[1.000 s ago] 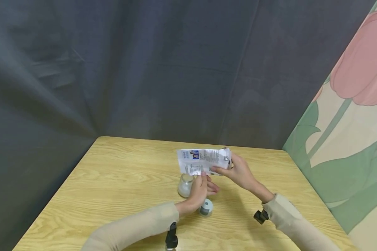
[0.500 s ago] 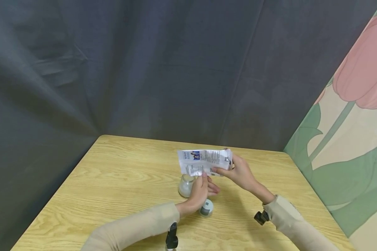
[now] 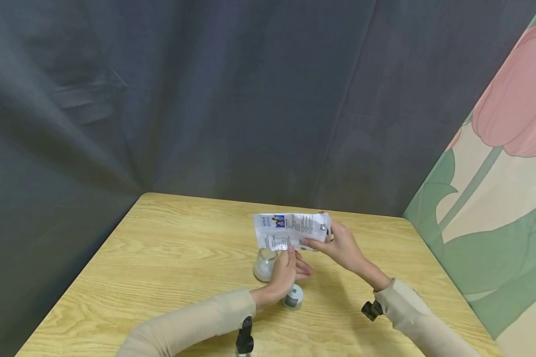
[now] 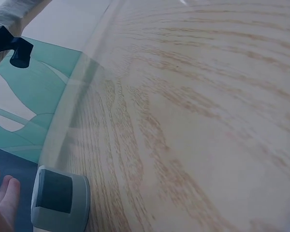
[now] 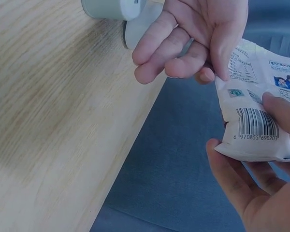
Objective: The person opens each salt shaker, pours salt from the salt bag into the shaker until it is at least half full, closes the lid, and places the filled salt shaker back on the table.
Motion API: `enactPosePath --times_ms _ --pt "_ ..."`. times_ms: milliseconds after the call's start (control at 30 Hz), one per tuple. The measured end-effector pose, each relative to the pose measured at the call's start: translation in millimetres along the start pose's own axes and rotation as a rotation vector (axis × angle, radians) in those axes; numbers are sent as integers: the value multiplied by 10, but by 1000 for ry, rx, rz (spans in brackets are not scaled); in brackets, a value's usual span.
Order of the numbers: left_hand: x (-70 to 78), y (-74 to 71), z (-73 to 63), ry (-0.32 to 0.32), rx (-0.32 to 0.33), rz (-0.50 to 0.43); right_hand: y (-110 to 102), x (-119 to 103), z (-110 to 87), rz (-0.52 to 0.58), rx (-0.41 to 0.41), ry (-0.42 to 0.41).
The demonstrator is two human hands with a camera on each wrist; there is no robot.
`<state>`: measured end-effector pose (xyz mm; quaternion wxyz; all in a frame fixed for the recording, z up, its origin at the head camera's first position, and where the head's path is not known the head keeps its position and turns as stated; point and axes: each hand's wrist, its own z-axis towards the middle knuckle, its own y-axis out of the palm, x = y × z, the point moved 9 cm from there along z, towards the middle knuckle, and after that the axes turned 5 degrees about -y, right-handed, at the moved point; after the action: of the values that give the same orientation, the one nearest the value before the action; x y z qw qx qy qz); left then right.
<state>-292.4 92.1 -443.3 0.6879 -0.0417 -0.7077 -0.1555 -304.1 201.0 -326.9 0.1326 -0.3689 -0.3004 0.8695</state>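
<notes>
While your right hand (image 3: 343, 246) grips the white packet (image 3: 290, 229) by its barcode end and your left hand (image 3: 284, 271) pinches its near edge, its long axis runs sideways above the desk (image 3: 174, 253), free end pointing left near the jar (image 3: 263, 268).

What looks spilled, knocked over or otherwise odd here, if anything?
Nothing stands out. The round jar and labelled canister stand upright, I see no spill on the wooden table, and the printed packet in the right hand looks only creased.

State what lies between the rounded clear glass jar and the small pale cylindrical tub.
In the head view, the bare left hand lies between the jar and the tub.
</notes>
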Motion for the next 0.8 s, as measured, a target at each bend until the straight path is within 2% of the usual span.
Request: enactPosePath --times_ms 667,800 --pt "48 18 -6 12 -12 -36 -19 -39 23 -33 -14 7" --pt "37 22 4 16 -23 -20 -17 -39 24 -34 -16 4"
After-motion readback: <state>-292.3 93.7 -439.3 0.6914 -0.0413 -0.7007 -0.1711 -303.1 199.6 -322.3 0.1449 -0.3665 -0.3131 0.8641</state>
